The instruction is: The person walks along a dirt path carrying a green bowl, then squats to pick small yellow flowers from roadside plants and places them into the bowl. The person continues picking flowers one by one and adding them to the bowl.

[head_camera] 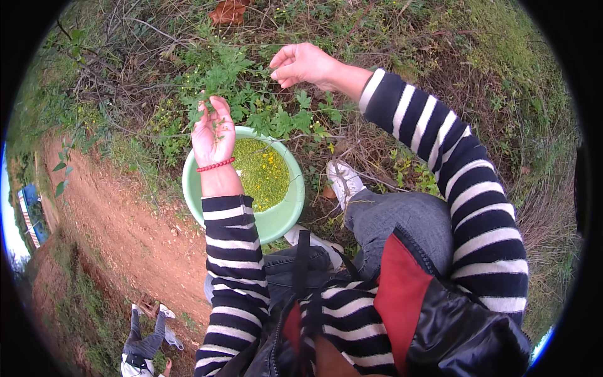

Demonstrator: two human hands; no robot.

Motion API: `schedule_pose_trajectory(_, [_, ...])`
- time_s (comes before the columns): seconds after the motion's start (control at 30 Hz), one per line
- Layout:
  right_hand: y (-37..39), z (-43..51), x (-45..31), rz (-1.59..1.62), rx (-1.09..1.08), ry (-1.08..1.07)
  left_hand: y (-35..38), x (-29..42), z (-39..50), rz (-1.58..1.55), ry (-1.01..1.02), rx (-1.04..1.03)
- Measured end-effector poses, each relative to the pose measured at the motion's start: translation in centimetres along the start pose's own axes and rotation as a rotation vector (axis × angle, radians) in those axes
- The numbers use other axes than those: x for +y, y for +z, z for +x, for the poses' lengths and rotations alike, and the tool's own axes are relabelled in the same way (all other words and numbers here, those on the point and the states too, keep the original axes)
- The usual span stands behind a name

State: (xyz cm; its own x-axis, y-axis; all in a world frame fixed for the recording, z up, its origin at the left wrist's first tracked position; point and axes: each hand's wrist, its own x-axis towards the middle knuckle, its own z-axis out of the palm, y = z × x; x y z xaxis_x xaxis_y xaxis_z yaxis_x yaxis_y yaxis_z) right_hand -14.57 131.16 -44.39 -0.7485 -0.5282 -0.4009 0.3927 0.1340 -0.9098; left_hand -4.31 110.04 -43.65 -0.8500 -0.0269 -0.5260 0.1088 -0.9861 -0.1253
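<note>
My left hand [214, 132], with a red bead bracelet [215, 165] at its wrist, is raised palm up over the rim of a pale green plastic basin [280, 228]. Its curled fingers are around a small leafy sprig [217, 128], and bits of green lie across the palm. Inside the basin is a layer of tiny yellow-green flower buds [259, 181] with some open yellow blossoms. Farther right, my right hand [304, 67] hovers above the leafy flowering plant [226, 66], its fingers loosely bent and apart; nothing shows between them.
Dry twigs [330, 136] and weeds surround the basin. My white shoe [344, 181] is just right of it. A dirt track [118, 202] runs along the left. Below it, another person [141, 346] is near a small wooden stool [148, 306]. A brown dead leaf [228, 12] lies at the top.
</note>
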Motion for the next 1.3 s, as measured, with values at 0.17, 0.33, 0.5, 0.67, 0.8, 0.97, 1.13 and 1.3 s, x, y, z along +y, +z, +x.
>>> schedule_pose_trajectory(0.17, [0.5, -0.5, -0.2, -0.221, -0.042, -0.028, 0.0, -0.3, 0.0, -0.004, -0.007, -0.009])
schedule_pose_trajectory(0.33, [1.0, -0.4, -0.4, -0.329, -0.02, -0.058, 0.1, -0.4, 0.0, -0.014, -0.036, -0.012])
schedule_pose_trajectory(0.5, [0.8, -0.2, -0.1, -0.26, 0.039, -0.067, 0.0, -0.2, 0.0, -0.022, -0.035, -0.006])
schedule_pose_trajectory(0.67, [0.0, -2.0, -0.5, -0.1, 0.016, -0.021, 0.0, -0.2, -0.1, -0.002, -0.047, -0.041])
schedule_pose_trajectory(0.8, [-0.9, -3.9, -1.2, 0.167, -0.028, 0.083, -0.1, -0.5, 0.0, 0.112, -0.015, -0.047])
schedule_pose_trajectory(0.97, [-2.2, -3.7, -1.7, 0.48, -0.08, 0.097, 0.3, -1.5, -0.4, 0.549, 0.145, -0.11])
schedule_pose_trajectory(1.13, [-3.2, -3.0, -3.3, 0.464, -0.074, -0.029, 1.2, -3.1, -1.2, 0.86, 0.202, -0.144])
schedule_pose_trajectory(1.3, [-2.8, -3.9, -5.5, 0.216, -0.121, -0.132, 2.0, -4.0, -1.8, 1.056, 0.222, -0.127])
